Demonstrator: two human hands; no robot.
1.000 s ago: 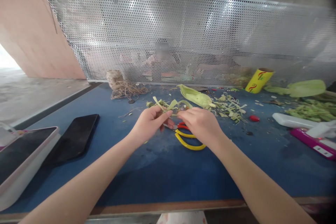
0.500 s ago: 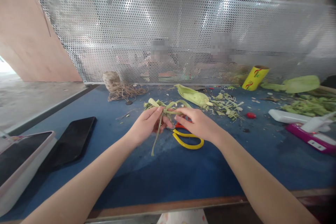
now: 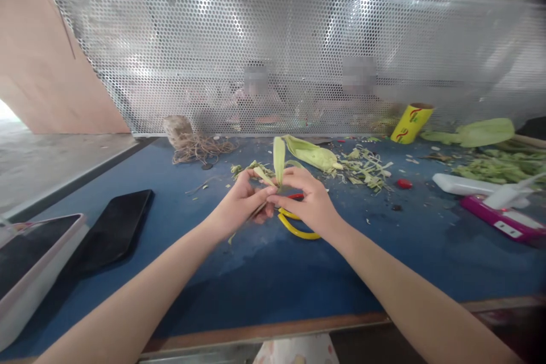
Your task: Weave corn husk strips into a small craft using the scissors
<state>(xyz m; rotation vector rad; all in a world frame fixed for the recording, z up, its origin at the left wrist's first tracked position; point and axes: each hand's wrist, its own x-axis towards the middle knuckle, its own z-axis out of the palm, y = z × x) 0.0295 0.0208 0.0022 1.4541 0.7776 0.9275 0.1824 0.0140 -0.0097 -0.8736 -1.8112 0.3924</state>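
My left hand [image 3: 244,202] and my right hand [image 3: 307,199] meet above the blue table [image 3: 264,273], both pinching thin green husk strips [image 3: 278,166]. One strip stands upright between my fingers, another hangs down below my left hand. Yellow-handled scissors [image 3: 294,226] lie on the table just under my right hand. A husked corn cob [image 3: 313,154] lies behind my hands, with a pile of husk shreds [image 3: 367,169] to its right.
A black phone [image 3: 114,228] and a white-rimmed tablet [image 3: 29,267] lie at the left. A twine ball [image 3: 187,139] sits by the perforated metal screen [image 3: 273,57]. A yellow roll [image 3: 412,123], green leaves [image 3: 486,133], a small red item [image 3: 403,183] and a pink-white device [image 3: 499,213] lie right. Two people sit behind the screen.
My hands have drawn closer together and a husk strip has been turned upright between my fingers. The strip hanging under my left hand is shorter in view.
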